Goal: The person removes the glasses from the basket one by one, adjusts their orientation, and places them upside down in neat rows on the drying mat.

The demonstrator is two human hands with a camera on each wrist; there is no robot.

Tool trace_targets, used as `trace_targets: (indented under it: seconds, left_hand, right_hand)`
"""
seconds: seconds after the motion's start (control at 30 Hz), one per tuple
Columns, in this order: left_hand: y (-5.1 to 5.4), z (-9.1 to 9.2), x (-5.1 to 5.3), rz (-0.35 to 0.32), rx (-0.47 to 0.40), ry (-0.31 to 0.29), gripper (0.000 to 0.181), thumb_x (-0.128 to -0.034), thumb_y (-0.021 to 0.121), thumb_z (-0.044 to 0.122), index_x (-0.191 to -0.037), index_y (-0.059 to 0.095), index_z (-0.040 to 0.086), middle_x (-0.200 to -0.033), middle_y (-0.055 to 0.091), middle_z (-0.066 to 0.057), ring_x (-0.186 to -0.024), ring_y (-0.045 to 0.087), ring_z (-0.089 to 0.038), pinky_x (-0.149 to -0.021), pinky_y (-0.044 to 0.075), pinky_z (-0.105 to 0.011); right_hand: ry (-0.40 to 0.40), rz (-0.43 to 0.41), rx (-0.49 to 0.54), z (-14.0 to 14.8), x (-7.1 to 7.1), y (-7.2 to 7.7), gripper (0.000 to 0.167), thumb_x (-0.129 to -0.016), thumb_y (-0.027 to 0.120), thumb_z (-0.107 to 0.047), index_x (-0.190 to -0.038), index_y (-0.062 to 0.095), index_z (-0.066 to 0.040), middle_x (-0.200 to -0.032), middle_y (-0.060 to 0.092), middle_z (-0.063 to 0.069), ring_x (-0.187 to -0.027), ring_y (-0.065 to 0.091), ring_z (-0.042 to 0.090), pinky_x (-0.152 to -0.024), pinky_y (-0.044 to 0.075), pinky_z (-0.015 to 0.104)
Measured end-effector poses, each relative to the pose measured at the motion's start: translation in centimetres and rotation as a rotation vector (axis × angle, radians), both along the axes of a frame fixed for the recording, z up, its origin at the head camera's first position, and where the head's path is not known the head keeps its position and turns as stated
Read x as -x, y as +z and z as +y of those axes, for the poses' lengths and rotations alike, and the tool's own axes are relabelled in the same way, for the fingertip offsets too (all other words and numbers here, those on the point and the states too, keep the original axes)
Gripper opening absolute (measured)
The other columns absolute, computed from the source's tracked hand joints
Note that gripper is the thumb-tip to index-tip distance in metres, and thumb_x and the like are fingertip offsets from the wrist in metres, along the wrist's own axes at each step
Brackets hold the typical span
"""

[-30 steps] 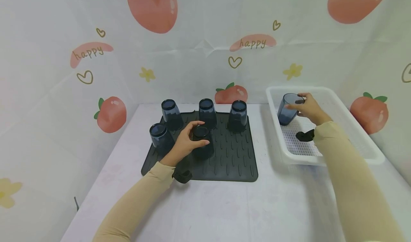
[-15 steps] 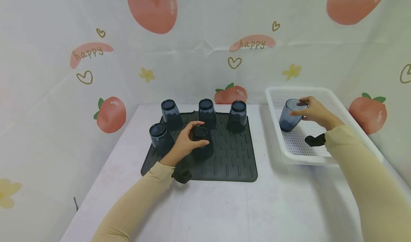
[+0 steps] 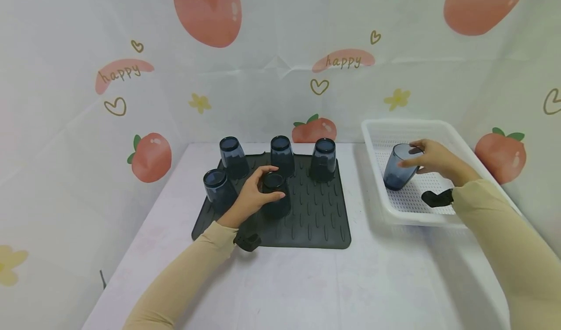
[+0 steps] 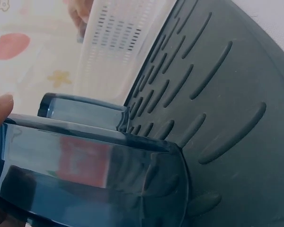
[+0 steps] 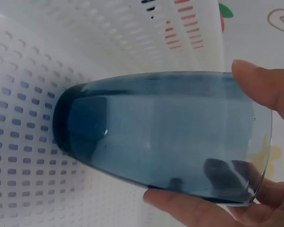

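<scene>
My left hand (image 3: 251, 196) grips an upside-down blue drinking glass (image 3: 279, 206) near its base, thumb on one side and fingers on the other. This glass stands on the dark ribbed drying mat (image 3: 315, 223); its lower part meets the mat in the left wrist view. At the right, my right hand (image 3: 440, 162) pinches another blue drinking glass (image 5: 156, 127) close to its open rim, base down and slightly tilted, inside the white perforated basket (image 3: 394, 213). Whether its base touches the basket floor, I cannot tell.
Several upside-down blue glasses stand on the mat: a front-left glass (image 3: 219, 189), a back-left glass (image 3: 233, 157), a back-middle glass (image 3: 282, 155) and a back-right glass (image 3: 323, 159). A patterned cloth (image 3: 263, 91) hangs behind the white table (image 3: 307, 291).
My right hand has moved toward me and slightly right, bringing its glass along inside the basket. The left hand and its glass have stayed in place.
</scene>
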State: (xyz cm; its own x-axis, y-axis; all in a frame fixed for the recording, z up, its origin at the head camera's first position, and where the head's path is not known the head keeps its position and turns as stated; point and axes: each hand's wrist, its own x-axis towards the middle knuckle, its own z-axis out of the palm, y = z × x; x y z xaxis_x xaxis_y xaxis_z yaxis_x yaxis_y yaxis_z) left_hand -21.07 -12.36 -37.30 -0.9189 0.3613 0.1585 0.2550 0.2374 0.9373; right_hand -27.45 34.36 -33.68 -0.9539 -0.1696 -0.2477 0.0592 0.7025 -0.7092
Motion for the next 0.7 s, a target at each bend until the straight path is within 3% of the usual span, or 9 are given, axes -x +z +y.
trace_targets:
  seconds: [0.1, 0.33, 0.47, 0.53, 0.7]
  left_hand:
    - [0.3, 0.0, -0.1, -0.005, 0.019, -0.003, 0.067, -0.0817, 0.075, 0.0, -0.14, 0.042, 0.001, -0.135, 0.047, -0.02, -0.121, 0.05, -0.031, -0.11, 0.038, -0.046]
    - [-2.0, -0.8, 1.7, 0.028, 0.068, -0.016, 0.074, -0.0774, 0.083, 0.015, -0.14, 0.044, 0.013, -0.143, 0.043, -0.014, -0.13, 0.046, -0.027, -0.111, 0.038, -0.046]
    - [-1.9, -1.0, 1.9, 0.065, 0.069, -0.01, 0.073, -0.078, 0.082, 0.015, -0.14, 0.044, 0.013, -0.141, 0.046, -0.009, -0.132, 0.045, -0.024, -0.113, 0.036, -0.043]
    - [-1.6, -1.1, 1.9, 0.095, 0.069, 0.001, 0.072, -0.0784, 0.082, 0.016, -0.14, 0.044, 0.015, -0.14, 0.047, -0.007, -0.134, 0.043, -0.022, -0.116, 0.033, -0.041]
    - [-0.4, -1.2, 1.6, 0.186, 0.079, 0.033, 0.072, -0.0789, 0.082, 0.02, -0.14, 0.044, 0.015, -0.14, 0.048, -0.004, -0.135, 0.042, -0.019, -0.118, 0.028, -0.04]
  right_hand:
    - [-0.004, 0.0, -0.009, -0.2, -0.4, 0.1, 0.096, -0.085, 0.076, -0.028, -0.144, 0.017, 0.019, -0.142, 0.029, 0.041, -0.114, 0.052, 0.04, -0.084, 0.057, 0.044]
    - [-0.03, -0.015, -0.017, -0.9, -1.4, 0.7, 0.092, -0.085, 0.075, -0.024, -0.142, 0.019, 0.02, -0.141, 0.029, 0.041, -0.114, 0.051, 0.04, -0.082, 0.058, 0.042]
    - [-0.036, -0.009, -0.018, -1.4, -2.2, 1.5, 0.092, -0.085, 0.075, -0.023, -0.143, 0.018, 0.021, -0.142, 0.028, 0.041, -0.114, 0.051, 0.04, -0.083, 0.058, 0.043]
    - [-0.037, 0.005, -0.023, -1.5, -2.6, 2.1, 0.092, -0.085, 0.074, -0.022, -0.143, 0.017, 0.021, -0.142, 0.029, 0.041, -0.108, 0.055, 0.033, -0.083, 0.058, 0.042]
    - [-0.055, 0.036, 0.0, -1.3, -3.4, 3.6, 0.095, -0.087, 0.073, -0.023, -0.145, 0.012, 0.02, -0.144, 0.029, 0.04, -0.083, 0.057, -0.004, -0.077, 0.059, 0.027]
